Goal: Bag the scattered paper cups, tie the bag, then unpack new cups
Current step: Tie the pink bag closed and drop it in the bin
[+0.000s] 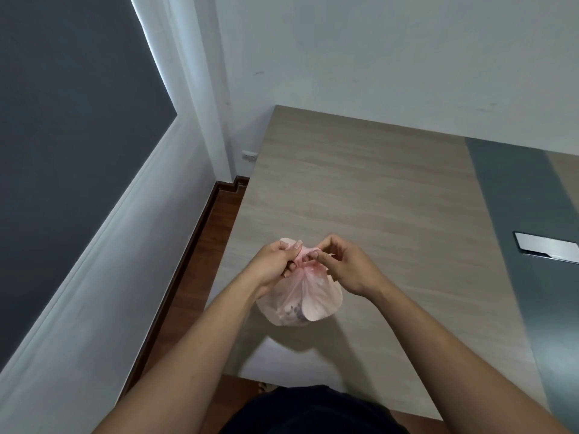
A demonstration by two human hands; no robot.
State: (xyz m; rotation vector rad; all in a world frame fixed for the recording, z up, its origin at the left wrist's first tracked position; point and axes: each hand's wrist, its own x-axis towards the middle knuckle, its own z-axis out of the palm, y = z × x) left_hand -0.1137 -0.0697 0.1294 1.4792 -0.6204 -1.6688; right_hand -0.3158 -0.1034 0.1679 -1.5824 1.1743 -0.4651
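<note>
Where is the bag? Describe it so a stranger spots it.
Start at the big wood-grain table. Near its front edge, the left hand and right hand pinch the bag at its gathered neck. It alone is pink, translucent and bulging.

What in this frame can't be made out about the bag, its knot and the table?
Head view.
Contents of the pink bag: cloudy plastic shows only dark smudges.
Knot: mostly covered by the fingers of the left hand and right hand; finished or not, unclear.
Metal plate in the table: cut off by the right edge.
</note>
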